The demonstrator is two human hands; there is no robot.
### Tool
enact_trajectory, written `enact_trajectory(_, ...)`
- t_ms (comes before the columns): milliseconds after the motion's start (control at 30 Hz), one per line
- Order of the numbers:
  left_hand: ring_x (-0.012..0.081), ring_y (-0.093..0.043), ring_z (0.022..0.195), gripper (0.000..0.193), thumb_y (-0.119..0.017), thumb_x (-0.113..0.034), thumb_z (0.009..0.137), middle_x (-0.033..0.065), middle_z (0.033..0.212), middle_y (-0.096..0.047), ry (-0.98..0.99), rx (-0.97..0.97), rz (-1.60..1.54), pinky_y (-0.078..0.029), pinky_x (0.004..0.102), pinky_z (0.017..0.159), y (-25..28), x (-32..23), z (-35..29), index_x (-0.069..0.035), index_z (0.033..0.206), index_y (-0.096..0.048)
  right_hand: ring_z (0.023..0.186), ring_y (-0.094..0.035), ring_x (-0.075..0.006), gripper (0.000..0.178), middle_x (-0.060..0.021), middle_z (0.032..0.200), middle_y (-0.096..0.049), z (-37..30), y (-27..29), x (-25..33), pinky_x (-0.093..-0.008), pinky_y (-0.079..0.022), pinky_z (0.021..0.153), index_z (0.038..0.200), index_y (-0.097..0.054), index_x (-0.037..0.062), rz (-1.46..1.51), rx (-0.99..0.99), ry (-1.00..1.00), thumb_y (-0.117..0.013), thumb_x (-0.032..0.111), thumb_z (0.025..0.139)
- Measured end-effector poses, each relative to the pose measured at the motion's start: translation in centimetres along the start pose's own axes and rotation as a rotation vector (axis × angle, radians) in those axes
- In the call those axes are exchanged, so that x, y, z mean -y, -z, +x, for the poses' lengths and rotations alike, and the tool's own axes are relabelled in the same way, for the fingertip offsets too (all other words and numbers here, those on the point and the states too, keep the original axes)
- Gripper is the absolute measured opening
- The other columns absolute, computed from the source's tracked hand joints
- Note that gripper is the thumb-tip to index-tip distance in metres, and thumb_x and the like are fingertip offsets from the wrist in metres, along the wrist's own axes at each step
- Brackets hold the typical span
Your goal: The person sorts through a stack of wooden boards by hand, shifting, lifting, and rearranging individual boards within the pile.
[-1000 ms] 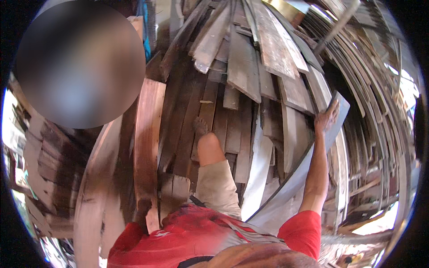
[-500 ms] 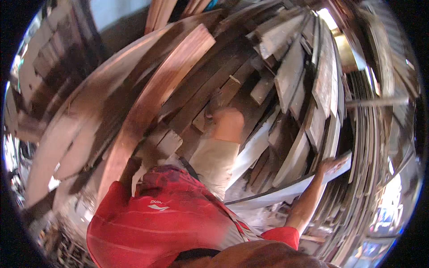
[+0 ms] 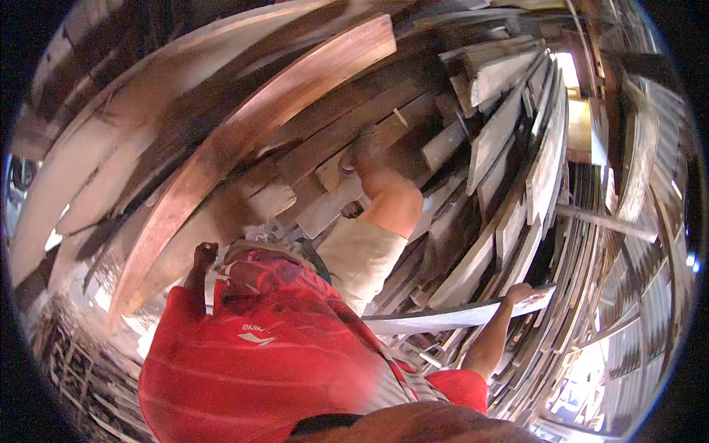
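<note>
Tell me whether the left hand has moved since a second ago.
Yes, the left hand has moved rightward relative to the reddish plank: it overlapped that plank's lower part in view then, and now shows clear of its right edge.

One short line of small white lettering [image 3: 256,327] on the chest of a red shirt [image 3: 310,380], a curved white mark [image 3: 255,339] right beside it, both bright against the red from here

1. I read this through my feed as a timber store or lumber shed;
2. I see loose planks [image 3: 546,166] heaped lengthwise; board stacks [image 3: 580,258] crowd the right;
3. I spot corrugated sheeting [image 3: 668,144] beyond.
</note>
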State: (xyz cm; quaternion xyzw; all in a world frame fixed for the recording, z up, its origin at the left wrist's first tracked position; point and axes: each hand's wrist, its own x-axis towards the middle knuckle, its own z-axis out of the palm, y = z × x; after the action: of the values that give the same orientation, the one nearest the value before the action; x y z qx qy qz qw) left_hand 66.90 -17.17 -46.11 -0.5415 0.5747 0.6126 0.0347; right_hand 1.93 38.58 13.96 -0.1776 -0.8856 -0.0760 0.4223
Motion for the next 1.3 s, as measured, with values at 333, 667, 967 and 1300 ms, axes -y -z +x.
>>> enact_trajectory(333, 0.0117, -0.053, 0.052, 0.030, -0.067, -0.032, 0.096, -0.0002, 0.064, -0.058, -0.279, 0.220, -0.254, -0.043, 0.0287, 0.047, 4.4, -4.7, 5.1, -0.011, 0.076, -0.061, 0.142, -0.038, -0.0460, 0.073, -0.0255, 0.159, -0.033, 0.7, -0.1, -1.6, -0.0593, -0.033, 0.113, 0.162, -0.015, 0.0116, 0.071, -0.134, 0.150, -0.048, 0.010, 0.096)
enact_trajectory(667, 0.0135, -0.055, 0.050, 0.027, -0.066, -0.032, 0.096, 0.0011, 0.064, -0.059, -0.054, 0.186, 0.011, -0.043, 0.0290, 0.044, 5.2, -11.7, 4.1, -0.011, 0.079, -0.062, 0.139, -0.042, -0.0453, 0.069, -0.0258, 0.157, -0.037, -0.2, 0.4, -1.0, -0.0590, -0.034, 0.112, 0.159, -0.025, 0.0101, 0.123, -0.199, 0.161, -0.048, 0.004, 0.095)
enact_trajectory(967, 0.0153, -0.053, 0.047, 0.032, -0.068, -0.037, 0.096, 0.0031, 0.061, -0.058, -0.055, 0.208, -0.189, -0.043, 0.0330, 0.043, 3.6, -7.3, 4.1, -0.012, 0.076, -0.059, 0.138, -0.041, -0.0459, 0.070, -0.0270, 0.156, -0.038, -0.5, 0.2, -0.1, -0.0542, -0.034, 0.114, 0.159, -0.023, 0.0076, 0.060, -0.192, 0.122, -0.049, 0.003, 0.094)
enact_trajectory(1300, 0.0137, -0.053, 0.047, 0.023, -0.072, -0.029, 0.092, 0.0012, 0.060, -0.057, 0.138, 0.360, -0.534, -0.042, 0.0282, 0.041, 5.4, -9.2, 5.3, -0.011, 0.081, -0.062, 0.142, -0.038, -0.0455, 0.070, -0.0284, 0.156, -0.037, -1.2, 3.3, 1.2, -0.0537, -0.033, 0.116, 0.158, -0.023, 0.0072, 0.140, -0.122, 0.156, -0.049, 0.006, 0.093)
